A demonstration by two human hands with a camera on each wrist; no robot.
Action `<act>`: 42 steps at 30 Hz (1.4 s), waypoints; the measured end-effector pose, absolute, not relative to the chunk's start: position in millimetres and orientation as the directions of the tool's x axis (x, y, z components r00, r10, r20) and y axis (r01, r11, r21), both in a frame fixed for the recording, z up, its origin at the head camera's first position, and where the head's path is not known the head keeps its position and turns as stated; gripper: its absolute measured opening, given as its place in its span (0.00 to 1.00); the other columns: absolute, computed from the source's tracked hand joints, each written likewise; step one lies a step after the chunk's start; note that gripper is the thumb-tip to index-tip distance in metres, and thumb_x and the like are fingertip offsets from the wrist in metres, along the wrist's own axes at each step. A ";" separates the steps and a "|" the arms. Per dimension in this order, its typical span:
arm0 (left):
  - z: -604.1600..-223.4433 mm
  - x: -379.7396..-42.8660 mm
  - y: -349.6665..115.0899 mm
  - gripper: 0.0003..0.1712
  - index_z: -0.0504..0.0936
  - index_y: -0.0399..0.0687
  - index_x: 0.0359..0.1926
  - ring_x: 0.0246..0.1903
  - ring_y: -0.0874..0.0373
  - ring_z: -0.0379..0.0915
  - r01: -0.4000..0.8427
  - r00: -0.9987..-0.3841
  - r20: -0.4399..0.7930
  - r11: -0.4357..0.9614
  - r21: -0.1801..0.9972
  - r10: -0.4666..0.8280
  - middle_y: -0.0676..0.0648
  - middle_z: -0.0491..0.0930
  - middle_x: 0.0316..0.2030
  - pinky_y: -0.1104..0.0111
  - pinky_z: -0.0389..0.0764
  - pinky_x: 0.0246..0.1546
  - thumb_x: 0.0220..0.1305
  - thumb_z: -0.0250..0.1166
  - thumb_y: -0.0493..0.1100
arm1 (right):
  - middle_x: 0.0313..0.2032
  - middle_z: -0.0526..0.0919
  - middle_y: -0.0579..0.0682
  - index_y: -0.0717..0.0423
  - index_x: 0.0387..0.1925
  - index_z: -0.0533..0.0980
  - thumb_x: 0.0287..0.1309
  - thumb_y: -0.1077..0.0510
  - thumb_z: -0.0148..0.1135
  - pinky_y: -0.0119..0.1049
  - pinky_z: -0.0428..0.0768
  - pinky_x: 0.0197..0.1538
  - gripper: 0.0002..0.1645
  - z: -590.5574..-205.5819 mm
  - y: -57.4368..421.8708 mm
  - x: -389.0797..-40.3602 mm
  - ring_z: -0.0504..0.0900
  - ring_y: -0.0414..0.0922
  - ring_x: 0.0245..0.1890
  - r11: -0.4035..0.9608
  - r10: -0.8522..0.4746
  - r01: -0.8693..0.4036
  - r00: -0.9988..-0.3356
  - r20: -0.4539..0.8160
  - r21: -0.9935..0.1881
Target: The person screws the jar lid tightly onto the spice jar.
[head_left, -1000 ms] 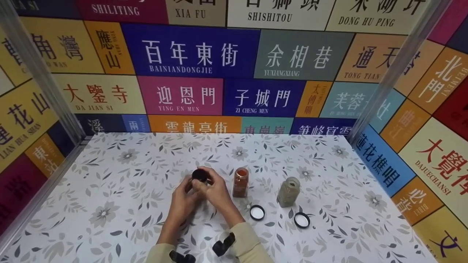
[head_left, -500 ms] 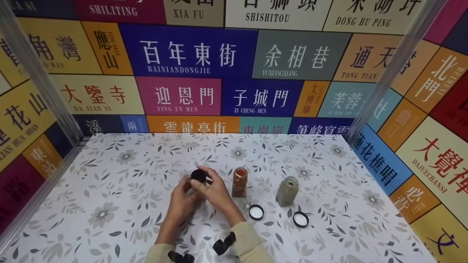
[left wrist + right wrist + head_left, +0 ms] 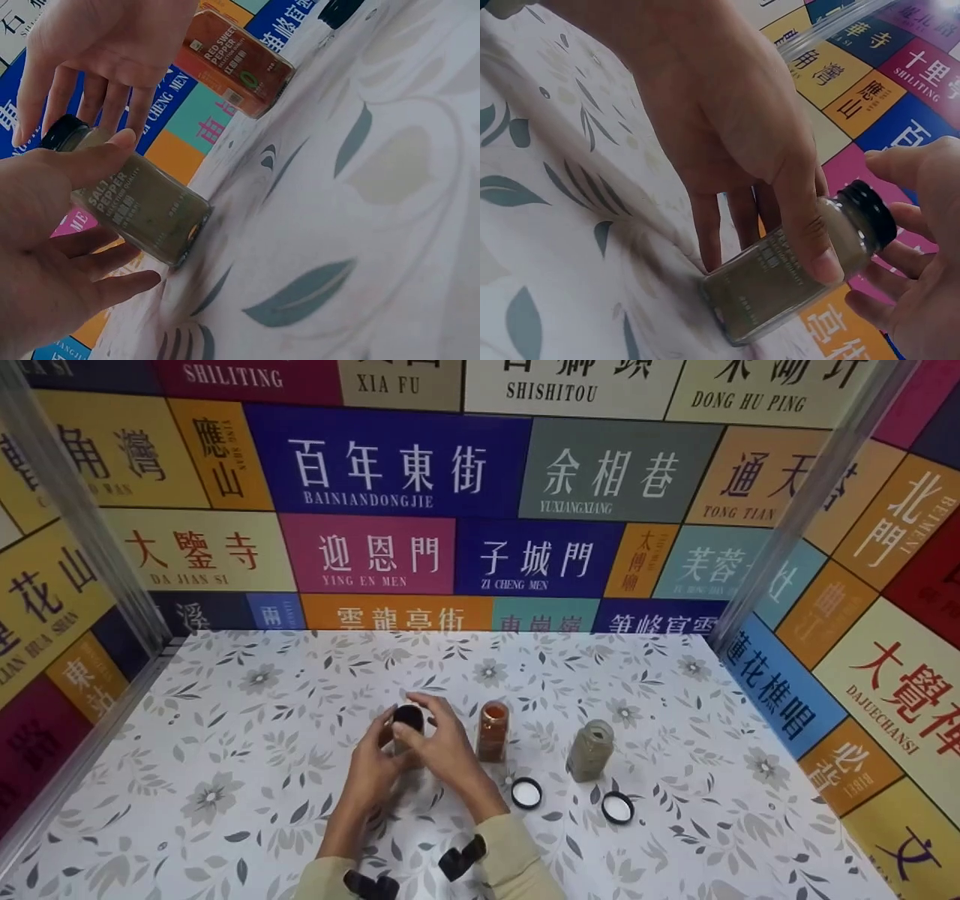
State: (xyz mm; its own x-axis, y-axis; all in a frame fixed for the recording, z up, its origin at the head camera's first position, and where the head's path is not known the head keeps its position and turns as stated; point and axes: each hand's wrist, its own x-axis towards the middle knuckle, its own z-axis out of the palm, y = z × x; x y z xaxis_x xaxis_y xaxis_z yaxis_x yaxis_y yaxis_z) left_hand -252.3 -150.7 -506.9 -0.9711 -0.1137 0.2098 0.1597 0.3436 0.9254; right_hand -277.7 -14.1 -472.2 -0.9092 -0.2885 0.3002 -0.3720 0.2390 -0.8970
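A clear square spice jar (image 3: 154,206) labelled salt and pepper, filled with grey-green powder, wears a black cap (image 3: 868,214). My left hand (image 3: 371,769) holds it, thumb across the front of the glass; the lower fingers stick out loosely in the left wrist view. Around the cap is my right hand (image 3: 450,754), its fingers spread and mostly straight, thumb apart from them. Whether a right fingertip touches the cap cannot be told. The jar's base stands near or on the table; in the head view the hands hide most of it.
Right of the hands stands an uncapped red sweet pepper jar (image 3: 493,739). Farther right is an uncapped grey-green jar (image 3: 590,754). Two black caps, one nearer (image 3: 526,793) and one farther right (image 3: 617,808), lie white side up on the flowered tablecloth (image 3: 225,750).
My right hand's fingers have loosened and lifted slightly from the black cap. More of the jar shows between the hands. The other jars and caps have stayed in place.
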 end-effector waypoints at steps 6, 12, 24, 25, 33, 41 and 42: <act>-498.4 -251.1 -149.3 0.45 0.64 0.38 0.72 0.63 0.34 0.71 0.136 -0.971 0.199 0.379 0.915 -0.130 0.30 0.73 0.64 0.42 0.71 0.65 0.53 0.72 0.30 | 0.64 0.75 0.54 0.52 0.64 0.74 0.64 0.51 0.66 0.53 0.72 0.69 0.29 -459.3 -7.3 -275.4 0.72 0.52 0.67 0.258 -0.304 -0.401 -0.897 0.320 -0.879; -486.5 -247.8 -149.1 0.46 0.63 0.44 0.74 0.68 0.35 0.66 0.126 -0.972 0.190 0.378 0.917 -0.137 0.34 0.71 0.67 0.41 0.67 0.68 0.55 0.74 0.35 | 0.66 0.73 0.53 0.49 0.67 0.71 0.67 0.50 0.63 0.52 0.71 0.71 0.29 -443.7 4.6 -271.3 0.69 0.51 0.70 0.272 -0.325 -0.393 -0.897 0.300 -0.879; -465.1 -242.8 -141.7 0.47 0.67 0.45 0.72 0.69 0.40 0.66 0.166 -0.956 0.244 0.386 0.907 -0.163 0.37 0.71 0.67 0.44 0.66 0.69 0.51 0.78 0.38 | 0.64 0.76 0.50 0.48 0.64 0.73 0.67 0.54 0.63 0.48 0.74 0.69 0.25 -422.0 16.5 -259.5 0.72 0.47 0.68 0.257 -0.262 -0.470 -0.875 0.407 -0.844; -463.5 -241.7 -142.0 0.47 0.67 0.45 0.72 0.69 0.40 0.66 0.176 -0.953 0.254 0.385 0.906 -0.162 0.37 0.71 0.67 0.44 0.66 0.69 0.51 0.78 0.38 | 0.63 0.76 0.50 0.47 0.64 0.73 0.67 0.54 0.63 0.47 0.74 0.68 0.25 -420.6 16.5 -258.4 0.72 0.46 0.68 0.255 -0.255 -0.478 -0.872 0.419 -0.840; -450.3 -235.1 -140.7 0.46 0.68 0.46 0.71 0.68 0.44 0.67 0.214 -0.938 0.305 0.419 0.883 -0.165 0.41 0.71 0.68 0.44 0.70 0.66 0.53 0.77 0.39 | 0.62 0.77 0.49 0.49 0.64 0.74 0.65 0.58 0.64 0.47 0.77 0.65 0.25 -408.3 34.7 -254.9 0.76 0.47 0.63 0.286 -0.224 -0.544 -0.838 0.497 -0.789; -442.5 -228.0 -130.7 0.44 0.71 0.46 0.69 0.64 0.46 0.72 0.320 -0.894 0.422 0.443 0.837 -0.152 0.42 0.76 0.63 0.49 0.73 0.66 0.51 0.78 0.38 | 0.64 0.74 0.52 0.49 0.66 0.72 0.67 0.58 0.62 0.49 0.77 0.64 0.27 -397.5 63.4 -251.4 0.80 0.48 0.55 0.324 -0.229 -0.550 -0.835 0.500 -0.770; -442.2 -227.3 -128.9 0.43 0.72 0.46 0.68 0.64 0.47 0.73 0.333 -0.890 0.433 0.444 0.832 -0.145 0.43 0.77 0.63 0.50 0.74 0.65 0.50 0.79 0.38 | 0.63 0.74 0.53 0.49 0.66 0.72 0.67 0.58 0.62 0.50 0.77 0.64 0.27 -396.1 66.9 -251.1 0.79 0.48 0.58 0.331 -0.222 -0.550 -0.835 0.504 -0.767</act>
State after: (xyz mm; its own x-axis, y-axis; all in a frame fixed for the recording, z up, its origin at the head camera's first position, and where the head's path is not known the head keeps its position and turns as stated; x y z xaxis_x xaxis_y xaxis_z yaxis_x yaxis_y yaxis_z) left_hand -227.3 -128.9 -442.2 -0.8898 -0.1448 0.4327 0.3326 0.4436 0.8323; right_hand -251.1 66.9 -396.1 -0.8350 -0.2216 0.5036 -0.5502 0.3307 -0.7667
